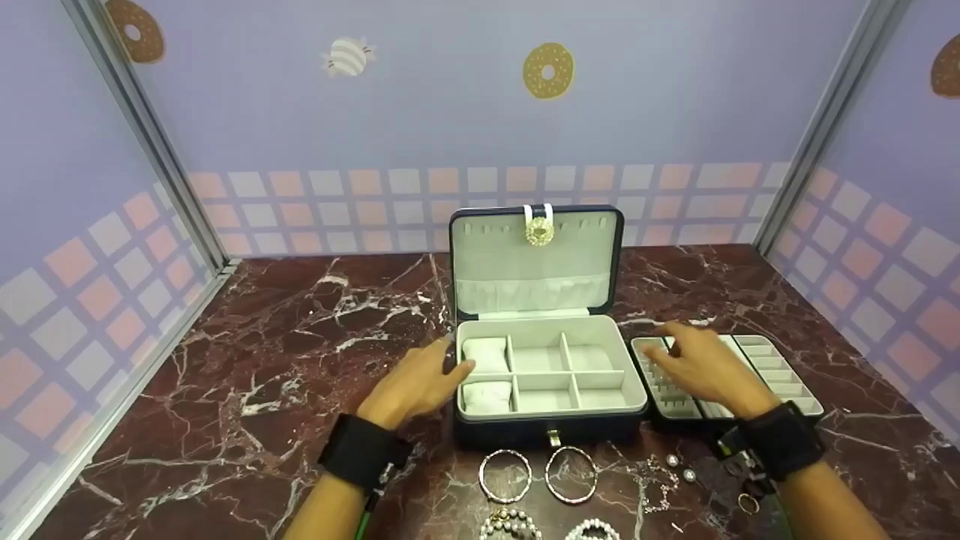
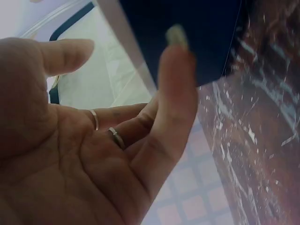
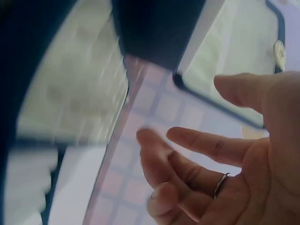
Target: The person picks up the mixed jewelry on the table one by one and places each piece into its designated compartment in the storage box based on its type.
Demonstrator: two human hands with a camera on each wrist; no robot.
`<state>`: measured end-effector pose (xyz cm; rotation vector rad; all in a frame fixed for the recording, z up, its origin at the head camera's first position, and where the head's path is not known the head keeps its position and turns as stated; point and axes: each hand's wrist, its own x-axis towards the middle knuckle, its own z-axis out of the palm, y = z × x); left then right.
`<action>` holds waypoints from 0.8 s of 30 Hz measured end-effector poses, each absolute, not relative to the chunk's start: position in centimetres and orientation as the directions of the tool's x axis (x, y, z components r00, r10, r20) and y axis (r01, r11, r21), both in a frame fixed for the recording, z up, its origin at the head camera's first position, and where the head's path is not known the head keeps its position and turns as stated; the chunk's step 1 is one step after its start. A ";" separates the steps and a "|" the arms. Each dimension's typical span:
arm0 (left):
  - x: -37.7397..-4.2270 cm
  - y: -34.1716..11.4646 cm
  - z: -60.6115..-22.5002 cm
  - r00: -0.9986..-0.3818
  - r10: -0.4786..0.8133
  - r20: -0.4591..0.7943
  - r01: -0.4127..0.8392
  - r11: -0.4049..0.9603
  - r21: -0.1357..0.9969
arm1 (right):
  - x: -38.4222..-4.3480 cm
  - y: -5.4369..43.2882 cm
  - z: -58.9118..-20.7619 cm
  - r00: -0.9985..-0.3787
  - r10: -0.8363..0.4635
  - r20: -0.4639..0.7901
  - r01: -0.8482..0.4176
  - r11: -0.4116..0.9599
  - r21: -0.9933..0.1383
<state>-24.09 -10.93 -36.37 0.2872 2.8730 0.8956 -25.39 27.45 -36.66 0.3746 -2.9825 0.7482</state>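
A dark blue jewelry box [image 1: 551, 429] stands with its lid [image 1: 534, 262] raised, showing a cream interior split into compartments. Two small white cushions [image 1: 486, 354] sit in its left compartments. My left hand [image 1: 416, 382] is at the box's left side, thumb by the rim; in the left wrist view its fingers [image 2: 176, 89] bend loosely beside the dark blue wall. Over the removable jewelry tray [image 1: 787, 375], right of the box, is my right hand [image 1: 709, 367]. Its fingers [image 3: 201, 140] are loosely bent with nothing between them in the right wrist view.
Two bangles [image 1: 505, 476] lie in front of the box, with beaded bracelets [image 1: 510, 523] nearer me. Further right are a chain [image 1: 660, 487], pearl earrings [image 1: 673, 460] and a ring [image 1: 748, 503] on the marbled table [image 1: 300, 420]. Patterned walls [image 1: 420, 112] enclose the back and sides.
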 end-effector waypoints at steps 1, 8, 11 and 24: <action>-24.1 -10.8 -36.5 -0.973 0.220 -0.065 0.146 0.811 0.567 | -25.3 27.1 -36.7 -0.970 -0.231 0.070 -0.235 0.841 -0.487; -24.2 -10.2 -36.8 -0.974 0.218 -0.069 0.144 0.818 0.557 | -24.6 25.0 -38.0 -0.961 -0.273 -0.049 -0.187 0.769 -0.611; -24.1 -10.1 -36.8 -0.973 0.224 -0.046 0.156 0.798 0.582 | -24.4 24.4 -38.6 -0.968 -0.251 -0.003 -0.194 0.755 -0.626; -24.5 -10.4 -36.8 -0.975 0.220 -0.011 0.172 0.793 0.585 | -24.1 23.4 -39.2 -0.957 -0.271 0.106 -0.276 0.731 -0.624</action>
